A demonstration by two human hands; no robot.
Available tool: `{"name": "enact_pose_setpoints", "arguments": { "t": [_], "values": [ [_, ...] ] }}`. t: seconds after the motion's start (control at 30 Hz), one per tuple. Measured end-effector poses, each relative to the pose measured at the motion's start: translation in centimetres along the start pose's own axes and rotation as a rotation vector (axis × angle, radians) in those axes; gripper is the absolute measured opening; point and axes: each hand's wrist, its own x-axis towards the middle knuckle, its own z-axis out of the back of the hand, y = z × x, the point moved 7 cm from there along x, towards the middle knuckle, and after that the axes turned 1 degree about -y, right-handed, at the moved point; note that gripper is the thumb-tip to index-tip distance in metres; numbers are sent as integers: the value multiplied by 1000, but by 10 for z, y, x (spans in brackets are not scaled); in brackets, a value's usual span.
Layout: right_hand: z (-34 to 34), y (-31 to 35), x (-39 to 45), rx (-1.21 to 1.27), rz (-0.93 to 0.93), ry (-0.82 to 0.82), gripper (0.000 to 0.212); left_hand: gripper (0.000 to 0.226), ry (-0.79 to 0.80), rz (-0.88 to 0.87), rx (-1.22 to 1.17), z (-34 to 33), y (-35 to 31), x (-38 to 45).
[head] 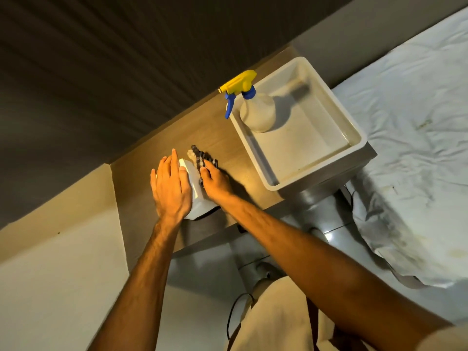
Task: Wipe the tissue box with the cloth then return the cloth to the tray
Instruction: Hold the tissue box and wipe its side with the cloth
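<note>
A white tissue box [197,196] stands on a wooden shelf [212,133], a tissue poking out of its top. My left hand [171,186] lies flat over the box's left side, fingers together, steadying it. Pressed against the box's right side is my right hand [215,182], which grips a dark checked cloth [202,158]. The cloth bunches over the box's top edge. A white plastic tray [352,145] sits further right on the shelf.
A white spray bottle [257,112] with a yellow and blue trigger stands in the tray's near-left corner. A bed with a rumpled white sheet [415,148] fills the right. A dark ribbed wall runs behind the shelf. Cables hang below.
</note>
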Motion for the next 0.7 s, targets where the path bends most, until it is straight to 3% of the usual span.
{"name": "enact_pose_setpoints", "arguments": {
  "t": [0.1, 0.2, 0.43, 0.6, 0.7],
  "values": [
    [-3, -20, -35, 17, -26, -5, 46, 73, -9, -6, 12, -1, 1, 1],
    [-9, -14, -64, 115, 61, 1, 45, 64, -15, -4, 3, -2, 4, 2],
    [-3, 12, -4, 6, 9, 45, 45, 61, 0, -13, -16, -4, 4, 2],
    [-4, -25, -45, 25, -48, 10, 46, 62, 7, -4, 4, -6, 5, 4],
    [-8, -14, -62, 90, 49, 14, 46, 62, 7, -9, 20, -5, 6, 4]
  ]
}}
